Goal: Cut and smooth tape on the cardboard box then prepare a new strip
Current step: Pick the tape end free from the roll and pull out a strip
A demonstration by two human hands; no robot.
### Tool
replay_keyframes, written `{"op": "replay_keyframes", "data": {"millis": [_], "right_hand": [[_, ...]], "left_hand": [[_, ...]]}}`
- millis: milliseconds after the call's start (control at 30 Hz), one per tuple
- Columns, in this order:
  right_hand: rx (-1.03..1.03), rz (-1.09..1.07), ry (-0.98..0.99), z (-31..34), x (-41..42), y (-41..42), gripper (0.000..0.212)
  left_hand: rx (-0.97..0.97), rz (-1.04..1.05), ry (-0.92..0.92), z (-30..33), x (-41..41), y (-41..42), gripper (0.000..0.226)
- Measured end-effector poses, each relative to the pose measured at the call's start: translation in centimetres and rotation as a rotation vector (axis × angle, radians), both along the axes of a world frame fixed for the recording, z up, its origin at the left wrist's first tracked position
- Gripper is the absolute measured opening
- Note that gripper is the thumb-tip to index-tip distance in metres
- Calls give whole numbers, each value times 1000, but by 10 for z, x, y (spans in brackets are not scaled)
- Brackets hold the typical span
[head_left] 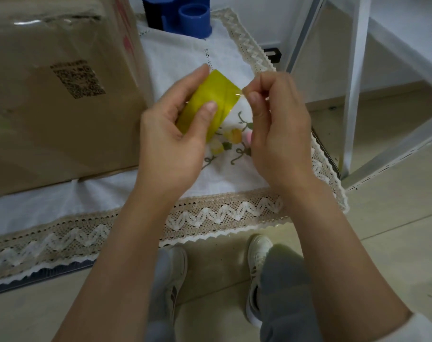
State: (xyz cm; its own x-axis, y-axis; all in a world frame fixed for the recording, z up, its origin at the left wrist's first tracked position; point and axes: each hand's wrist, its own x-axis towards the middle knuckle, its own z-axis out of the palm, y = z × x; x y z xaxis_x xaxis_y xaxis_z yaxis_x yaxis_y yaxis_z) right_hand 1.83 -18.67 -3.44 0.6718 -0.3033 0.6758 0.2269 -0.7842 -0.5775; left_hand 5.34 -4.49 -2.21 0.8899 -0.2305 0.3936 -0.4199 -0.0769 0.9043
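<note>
A yellow-green tape roll point(213, 95) is held above the table by my left hand point(175, 134), thumb on its outer face and fingers behind. My right hand point(276, 124) pinches the roll's free end point(243, 91) at its right edge between thumb and forefinger. The large cardboard box point(49, 95) stands on the table at the left, with clear tape along its top and a printed code on its side. Both hands are to the right of the box and apart from it.
A blue tape dispenser point(185, 16) stands at the back of the table. The white tablecloth point(210, 213) has a lace border and embroidered flowers. A white metal frame point(353, 82) rises at the right. My feet in white shoes are on the tiled floor below.
</note>
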Motion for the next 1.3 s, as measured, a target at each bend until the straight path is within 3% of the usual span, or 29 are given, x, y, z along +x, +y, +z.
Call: {"op": "replay_keyframes", "data": {"millis": [200, 400, 633, 700, 767, 867, 1067, 1167, 1300], "right_hand": [[293, 88, -68, 4, -9, -5, 7], [595, 101, -5, 13, -9, 4, 7], [998, 157, 123, 18, -6, 1, 21], [1061, 168, 151, 18, -5, 2, 14], [980, 166, 127, 18, -6, 4, 15], [666, 136, 39, 12, -6, 5, 20], [128, 9, -106, -3, 0, -1, 8], [61, -35, -111, -6, 2, 2, 8], [117, -39, -78, -7, 2, 8, 7]], "left_hand": [[-52, -17, 35, 0, 4, 0, 41], [-104, -87, 57, -2, 0, -6, 46], [-196, -68, 65, -5, -1, -11, 54], [-206, -62, 71, -6, -1, -12, 55], [-210, -58, 67, -8, -2, -13, 55], [-201, -54, 45, -9, -3, -13, 55], [-171, -15, 15, -9, -3, -13, 55], [-168, 1, 24, -11, -5, -14, 55], [-139, 16, 42, -15, -6, -17, 57]]}}
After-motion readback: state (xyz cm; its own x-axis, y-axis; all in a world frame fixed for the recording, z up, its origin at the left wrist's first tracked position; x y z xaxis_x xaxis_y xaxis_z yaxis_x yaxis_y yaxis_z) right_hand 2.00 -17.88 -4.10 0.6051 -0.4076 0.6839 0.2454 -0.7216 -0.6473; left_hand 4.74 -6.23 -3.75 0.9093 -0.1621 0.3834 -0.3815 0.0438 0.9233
